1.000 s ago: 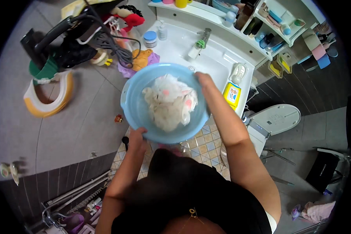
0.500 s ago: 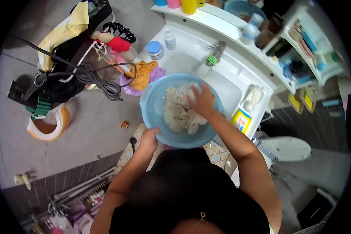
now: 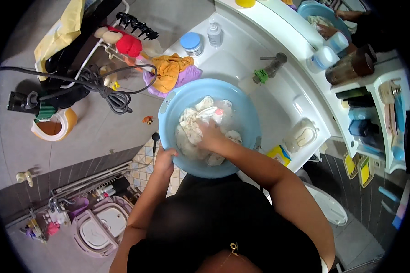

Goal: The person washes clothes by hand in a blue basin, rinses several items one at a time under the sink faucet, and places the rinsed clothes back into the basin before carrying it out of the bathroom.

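Head view: one blue plastic basin [image 3: 251,129] overlaps the front of the white sink [image 3: 300,107], with bunched whitish fabric [image 3: 189,119] inside it in cloudy water [image 3: 236,119]. Should the left hand [image 3: 165,161], clasping the rim at eight o'clock, slip, the basin could tip; vigorous stirring by the right hand [image 3: 210,136] could slosh water over. That hand is mid-basin, fingers buried, so I can't tell whether they're closed. From the basin's centre I count one faucet [image 3: 276,66] toward half past one, one orange cloth [image 3: 168,68] and one lilac cloth [image 3: 190,75] around eleven, one blue-lidded jar [image 3: 192,44] and one pump bottle [image 3: 215,35] near twelve; the fabric pieces overlap too much to number.
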Available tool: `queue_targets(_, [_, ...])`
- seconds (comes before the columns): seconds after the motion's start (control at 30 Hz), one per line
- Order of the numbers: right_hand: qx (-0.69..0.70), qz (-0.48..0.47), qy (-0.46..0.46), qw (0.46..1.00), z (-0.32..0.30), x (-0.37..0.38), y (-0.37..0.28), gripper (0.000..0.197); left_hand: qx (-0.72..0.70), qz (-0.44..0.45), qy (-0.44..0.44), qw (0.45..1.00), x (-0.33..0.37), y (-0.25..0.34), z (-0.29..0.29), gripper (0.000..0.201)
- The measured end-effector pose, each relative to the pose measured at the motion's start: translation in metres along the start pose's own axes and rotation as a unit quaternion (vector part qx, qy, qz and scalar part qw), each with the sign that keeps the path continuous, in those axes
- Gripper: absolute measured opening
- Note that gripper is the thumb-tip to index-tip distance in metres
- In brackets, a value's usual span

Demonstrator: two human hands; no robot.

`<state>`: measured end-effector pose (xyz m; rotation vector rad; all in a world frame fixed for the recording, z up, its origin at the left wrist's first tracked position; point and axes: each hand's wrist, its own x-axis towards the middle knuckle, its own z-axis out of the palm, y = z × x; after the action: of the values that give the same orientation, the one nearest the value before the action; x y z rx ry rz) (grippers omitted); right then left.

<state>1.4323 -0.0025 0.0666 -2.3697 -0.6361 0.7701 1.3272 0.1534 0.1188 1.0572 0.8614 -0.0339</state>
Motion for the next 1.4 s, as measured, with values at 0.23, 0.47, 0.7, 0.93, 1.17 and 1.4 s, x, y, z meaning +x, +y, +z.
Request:
queue_targets(0.23, [0.009, -0.159, 0.151, 0.976, -0.093, 0.129, -0.033, 0.035, 0.005, -0.006, 0.022, 1.0, -0.009, 0.002, 0.004, 0.061])
queue_targets(0.47, [-0.062, -0.126, 0.202, 0.969, -0.055, 0.257, -0.074, 0.067, 0.005, -0.023, 0.016, 1.0, -0.012, -0.009, -0.002, 0.069])
queue_targets(0.7, [0.092, -0.123, 0.215, 0.964, -0.064, 0.287, -0.051, 0.027, 0.047, -0.008, -0.021, 0.999, -0.002, -0.028, -0.027, 0.069])
queue_targets(0.93, [0.594, -0.151, 0.184, 0.768, -0.164, 0.141, -0.049, 0.02, 0.043, -0.045, -0.037, 0.997, -0.007, -0.012, -0.029, 0.066])
queue_targets(1.17, [0.517, -0.257, 0.342, 0.741, -0.264, 0.035, -0.097, 0.016, 0.053, -0.02, -0.049, 0.997, 0.004, -0.021, -0.034, 0.063])
queue_targets(1.4, [0.442, -0.195, 0.351, 0.802, -0.246, -0.065, -0.118, 0.022, 0.028, -0.076, -0.13, 0.988, 0.012, -0.022, -0.039, 0.102])
